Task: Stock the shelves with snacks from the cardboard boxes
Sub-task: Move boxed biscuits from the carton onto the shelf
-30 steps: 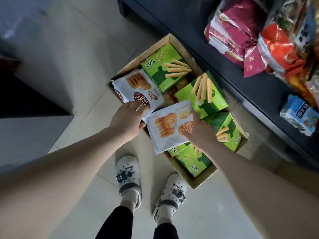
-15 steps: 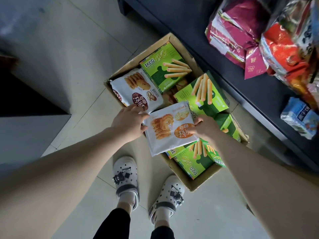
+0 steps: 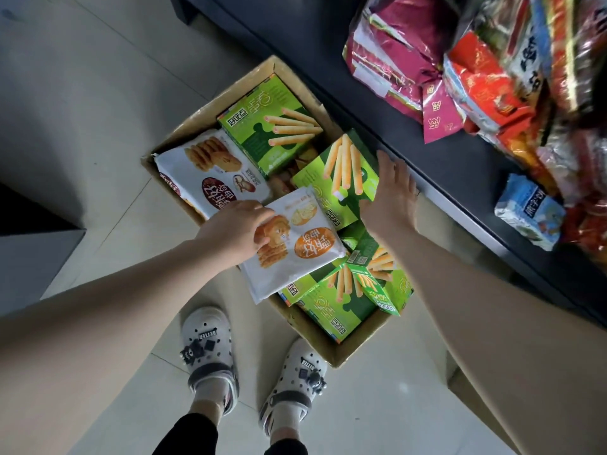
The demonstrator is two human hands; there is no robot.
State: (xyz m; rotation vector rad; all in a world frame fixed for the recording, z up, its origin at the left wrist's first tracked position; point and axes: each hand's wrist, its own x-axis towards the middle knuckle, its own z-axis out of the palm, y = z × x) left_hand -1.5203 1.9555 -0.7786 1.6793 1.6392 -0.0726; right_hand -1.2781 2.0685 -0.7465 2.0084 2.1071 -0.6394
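Over carton (image 3: 230,93) | left hand (image 3: 235,233) grips white packet (image 3: 295,257) | right hand (image 3: 391,195) apart

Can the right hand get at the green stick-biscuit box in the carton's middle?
Probably yes: the right hand is open, holds nothing and lies beside the green stick-biscuit box, which sits on top; only a corner of the white cookie bag overlaps it.
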